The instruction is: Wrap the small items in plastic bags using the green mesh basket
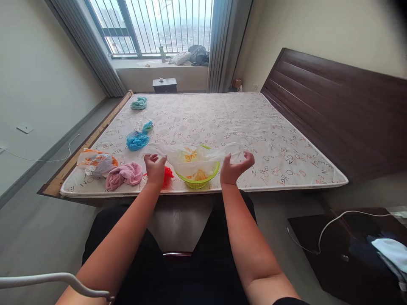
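Note:
A translucent white plastic bag [173, 154] with orange print is stretched sideways between my two hands. My left hand [155, 168] grips its left end with curled fingers. At the other end my right hand [235, 168] has its fingers hooked in the bag, thumb raised. Below and behind the bag sits a lime-green plastic basket [196, 184] at the mattress edge, partly covered by it. Something yellowish shows at the basket's front, too blurred to name. A bright red bundle [167, 177] lies between my left hand and the basket. Left of that hand is a pink towel [124, 176].
On the mattress [286, 148], to the left, lie a white-and-orange plastic bag [98, 162], a blue plastic bag [137, 140] and a teal cloth bundle [139, 103]. A dark headboard [333, 97] stands right. A white cable [330, 226] crosses the dark cabinet at lower right.

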Available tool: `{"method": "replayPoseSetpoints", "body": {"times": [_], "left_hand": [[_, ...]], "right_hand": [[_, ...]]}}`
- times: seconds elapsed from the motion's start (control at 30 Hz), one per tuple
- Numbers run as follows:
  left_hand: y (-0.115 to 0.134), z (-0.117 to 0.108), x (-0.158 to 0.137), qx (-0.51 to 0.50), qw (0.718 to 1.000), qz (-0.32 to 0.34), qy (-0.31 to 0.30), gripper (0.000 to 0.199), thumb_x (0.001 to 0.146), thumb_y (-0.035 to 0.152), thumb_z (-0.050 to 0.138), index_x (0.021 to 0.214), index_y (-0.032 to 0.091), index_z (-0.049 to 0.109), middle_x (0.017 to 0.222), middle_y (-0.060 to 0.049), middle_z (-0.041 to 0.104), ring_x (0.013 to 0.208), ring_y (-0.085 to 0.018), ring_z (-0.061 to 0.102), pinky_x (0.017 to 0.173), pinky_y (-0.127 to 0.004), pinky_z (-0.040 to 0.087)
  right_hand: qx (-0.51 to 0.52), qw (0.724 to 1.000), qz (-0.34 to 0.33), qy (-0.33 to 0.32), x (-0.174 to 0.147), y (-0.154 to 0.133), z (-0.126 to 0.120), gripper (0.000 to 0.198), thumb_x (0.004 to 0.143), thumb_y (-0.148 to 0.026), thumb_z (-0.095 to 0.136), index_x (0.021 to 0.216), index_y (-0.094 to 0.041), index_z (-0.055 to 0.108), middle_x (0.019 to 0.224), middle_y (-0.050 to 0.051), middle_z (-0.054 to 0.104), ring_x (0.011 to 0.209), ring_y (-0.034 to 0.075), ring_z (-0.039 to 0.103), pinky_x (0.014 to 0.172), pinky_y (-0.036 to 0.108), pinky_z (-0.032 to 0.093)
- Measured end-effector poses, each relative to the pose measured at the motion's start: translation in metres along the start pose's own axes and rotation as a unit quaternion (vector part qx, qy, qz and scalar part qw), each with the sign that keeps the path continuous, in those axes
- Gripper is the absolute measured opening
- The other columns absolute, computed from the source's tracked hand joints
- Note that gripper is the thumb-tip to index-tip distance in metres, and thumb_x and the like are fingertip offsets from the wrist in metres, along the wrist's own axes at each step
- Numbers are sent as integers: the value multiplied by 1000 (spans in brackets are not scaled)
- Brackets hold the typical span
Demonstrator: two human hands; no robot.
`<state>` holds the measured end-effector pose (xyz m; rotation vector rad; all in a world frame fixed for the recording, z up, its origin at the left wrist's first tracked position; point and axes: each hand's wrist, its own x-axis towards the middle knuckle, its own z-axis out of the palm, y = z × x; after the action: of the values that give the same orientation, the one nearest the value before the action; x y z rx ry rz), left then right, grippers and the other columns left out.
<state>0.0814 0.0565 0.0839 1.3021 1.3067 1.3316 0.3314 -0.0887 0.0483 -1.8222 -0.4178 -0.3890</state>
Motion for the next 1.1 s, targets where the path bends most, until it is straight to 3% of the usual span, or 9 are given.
{"method": "replayPoseSetpoints", "body": {"times": [0.07, 0.17, 0.3, 0.4, 0.5, 0.6, 0.7, 0.93, 1.1], "left_hand": [[5, 5, -15, 88, 970, 226, 33, 56, 79, 26, 82, 128, 23, 55, 144, -13, 58, 140, -28, 54, 121, -49, 42], [13, 17, -28, 214, 873, 420, -128, 39, 89, 25, 72, 127, 22, 62, 135, -13, 67, 138, -30, 58, 123, -50, 39], [20, 34, -19, 408, 735, 388, -377, 57, 96, 33, 71, 151, 22, 58, 139, -14, 72, 132, -32, 65, 121, -50, 39], [22, 34, -6, 478, 676, 360, -430, 53, 96, 33, 73, 147, 22, 64, 129, -14, 77, 124, -32, 71, 124, -52, 34], [25, 24, -3, 497, 612, 395, -472, 28, 95, 38, 76, 116, 20, 78, 113, -13, 80, 111, -31, 75, 117, -49, 41], [23, 12, -8, 494, 558, 412, -524, 26, 93, 46, 78, 97, 20, 78, 100, -11, 80, 101, -31, 76, 100, -44, 49], [11, 1, -15, 473, 577, 388, -541, 19, 92, 42, 79, 89, 23, 76, 96, -11, 77, 96, -31, 74, 86, -39, 51], [-31, -7, -30, 395, 719, 334, -463, 11, 94, 22, 64, 85, 24, 70, 89, -11, 70, 84, -26, 68, 81, -39, 52], [-57, -8, -32, 325, 711, 384, -492, 22, 102, 31, 55, 91, 26, 73, 91, -11, 70, 89, -25, 67, 89, -40, 52]], "right_hand": [[0, 986, -158, -51, -9, -15, -4, 50, 96, -34, 54, 144, -18, 50, 146, 23, 52, 147, 38, 44, 125, 66, 35], [-4, 913, -309, -268, -17, -29, -1, 47, 95, -14, 47, 138, -23, 62, 139, 14, 65, 141, 30, 53, 124, 55, 40], [-130, 828, -282, -467, -13, -28, 3, 65, 90, -4, 49, 151, -21, 59, 145, 14, 68, 138, 30, 58, 116, 51, 41], [-189, 805, -254, -502, -2, -24, -5, 52, 94, -9, 54, 143, -23, 66, 131, 14, 75, 125, 29, 65, 108, 46, 40], [-200, 784, -289, -512, 5, -22, -20, 27, 98, -12, 55, 111, -20, 77, 111, 11, 78, 110, 25, 69, 101, 39, 39], [-203, 766, -316, -522, 7, -15, -37, 16, 97, -13, 59, 97, -19, 74, 100, 8, 78, 98, 22, 69, 99, 36, 39], [-193, 758, -319, -536, 2, 3, -51, 4, 97, -22, 69, 99, -20, 72, 99, 7, 77, 97, 23, 68, 100, 36, 40], [-256, 740, -284, -554, -16, 31, -62, 4, 98, -25, 69, 96, -24, 72, 107, 8, 75, 104, 25, 67, 96, 37, 46], [-312, 773, -238, -499, -19, 26, -47, 20, 102, -16, 53, 105, -24, 71, 113, 12, 73, 110, 27, 65, 85, 34, 49]]}}
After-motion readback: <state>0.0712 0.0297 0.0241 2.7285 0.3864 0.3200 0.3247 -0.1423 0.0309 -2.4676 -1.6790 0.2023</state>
